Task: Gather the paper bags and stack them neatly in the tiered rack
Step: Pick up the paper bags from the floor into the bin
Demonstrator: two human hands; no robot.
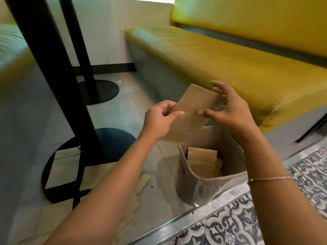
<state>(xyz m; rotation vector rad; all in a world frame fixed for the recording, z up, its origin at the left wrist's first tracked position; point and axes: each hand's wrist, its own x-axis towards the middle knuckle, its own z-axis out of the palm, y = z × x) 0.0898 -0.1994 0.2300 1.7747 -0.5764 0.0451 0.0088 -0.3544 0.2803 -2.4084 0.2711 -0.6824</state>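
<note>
Yellow bench seating is lining the wall above a pale tiled floor; the left hand is pinching a flat paper bag over a grey bin holding more bags, while the right hand is hovering with fingers spread beside it

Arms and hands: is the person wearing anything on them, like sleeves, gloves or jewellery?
No sleeves or gloves show: both forearms are bare up to the picture's edge. The left hand wears no rings or watch that I can see. Below the right hand, a thin gold-coloured chain bracelet circles the forearm.
</note>
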